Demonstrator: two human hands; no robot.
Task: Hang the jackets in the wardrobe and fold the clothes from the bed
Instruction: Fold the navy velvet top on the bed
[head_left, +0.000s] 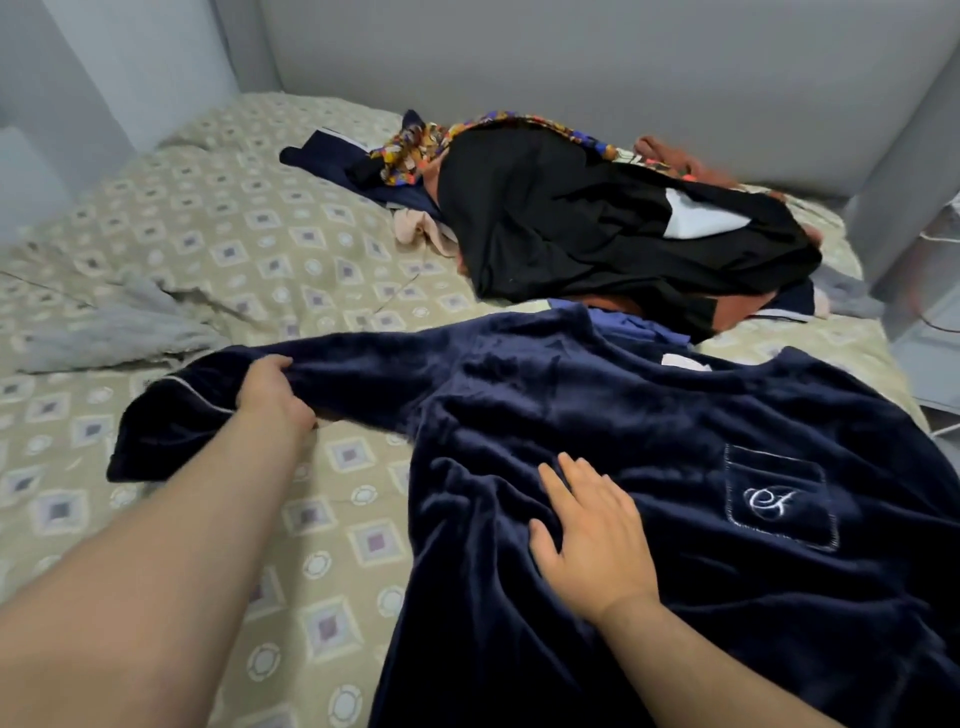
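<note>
- Lying spread on the near right of the bed (218, 244), a navy fleece top (675, 415) is seen front up, with its collar toward the far side.
- One sleeve (363, 374) is stretched out to the left across the beige, diamond-patterned sheet, and its cuff (156, 431), edged with pale piping, is turned toward the near left.
- The sleeve is gripped just short of the cuff by the left hand (272, 389). The fingers are curled over the far edge of the cloth.
- The right hand (592, 540) is laid palm down on the body of the top, with fingers straight and slightly spread. Nothing is held in it.
- A pocket (779, 499), outlined in pale stitching and marked with an embroidered monogram, is seen on the top to the right of the right hand, apart from it.
- A pile (597, 234) of clothes is heaped on the far right of the bed, just beyond the collar. It is covered mostly by a black garment.
- A bright patterned cloth (415, 150) and a pink piece (421, 228) are seen at the pile's left edge.
- A grey cloth (119, 327) is crumpled on the left of the bed, beyond the sleeve and apart from it.
- A pale wall (571, 67) is seen along the far side of the bed.
</note>
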